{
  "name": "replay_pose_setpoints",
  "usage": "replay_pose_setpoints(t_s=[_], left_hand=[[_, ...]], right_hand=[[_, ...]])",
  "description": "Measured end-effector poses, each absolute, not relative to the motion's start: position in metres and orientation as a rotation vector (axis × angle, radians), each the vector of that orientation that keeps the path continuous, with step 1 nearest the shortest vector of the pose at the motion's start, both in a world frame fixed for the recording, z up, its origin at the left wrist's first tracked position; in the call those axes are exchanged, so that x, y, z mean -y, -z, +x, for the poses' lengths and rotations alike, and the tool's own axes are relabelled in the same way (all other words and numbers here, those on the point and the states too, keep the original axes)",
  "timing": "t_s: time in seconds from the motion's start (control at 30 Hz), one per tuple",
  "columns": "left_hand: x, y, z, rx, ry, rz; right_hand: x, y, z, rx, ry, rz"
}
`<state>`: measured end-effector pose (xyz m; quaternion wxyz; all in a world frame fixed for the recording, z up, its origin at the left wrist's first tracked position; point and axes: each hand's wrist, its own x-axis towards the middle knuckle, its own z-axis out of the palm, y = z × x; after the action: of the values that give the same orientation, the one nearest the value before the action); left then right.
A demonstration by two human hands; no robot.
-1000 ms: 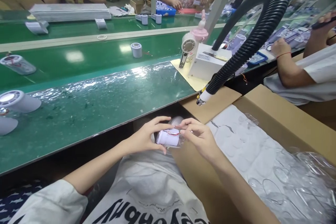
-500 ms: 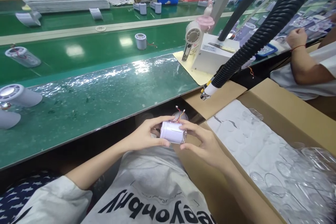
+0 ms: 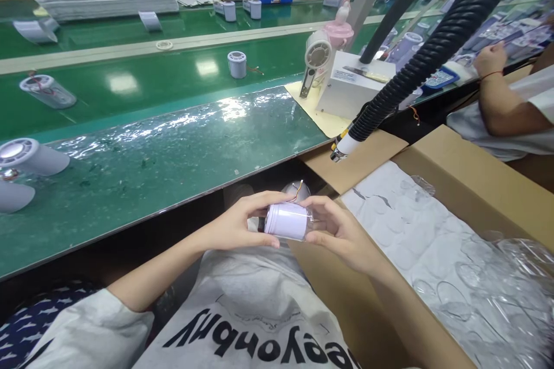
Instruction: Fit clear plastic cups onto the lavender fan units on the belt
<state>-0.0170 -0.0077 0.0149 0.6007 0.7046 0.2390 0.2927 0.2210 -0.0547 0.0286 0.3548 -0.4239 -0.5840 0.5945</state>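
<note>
In front of my lap, both hands hold a pale lavender cylindrical fan housing [image 3: 286, 220] lying on its side. My left hand [image 3: 240, 223] grips its left end between thumb and fingers. Around the right end shows a clear plastic sleeve [image 3: 310, 223], which my right hand [image 3: 341, 235] pinches at its outer edge. Thin red and yellow wires [image 3: 298, 189] with a small white connector stick up behind the housing. Behind them is a greyish round shape, partly hidden.
A cardboard box [image 3: 415, 179] at right holds several clear plastic sleeves [image 3: 489, 294]. A black hose nozzle [image 3: 341, 150] hangs above its corner. More housings [image 3: 237, 64] ride the green conveyor [image 3: 164, 83]. A co-worker's arm [image 3: 497, 92] is at right; others sit across the belt.
My right hand has shifted slightly right, and more clear plastic shows beyond the housing's right end. On the near belt, parts have moved right; those on the far belt have moved left.
</note>
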Motion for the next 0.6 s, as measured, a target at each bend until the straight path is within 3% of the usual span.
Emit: replay_pose_setpoints(t_s=[0.6], left_hand=[[0.008, -0.015, -0.019, -0.572, -0.644, 1.661]], right_hand=[[0.052, -0.012, 0.211, 1.096, -1.854, -1.132]])
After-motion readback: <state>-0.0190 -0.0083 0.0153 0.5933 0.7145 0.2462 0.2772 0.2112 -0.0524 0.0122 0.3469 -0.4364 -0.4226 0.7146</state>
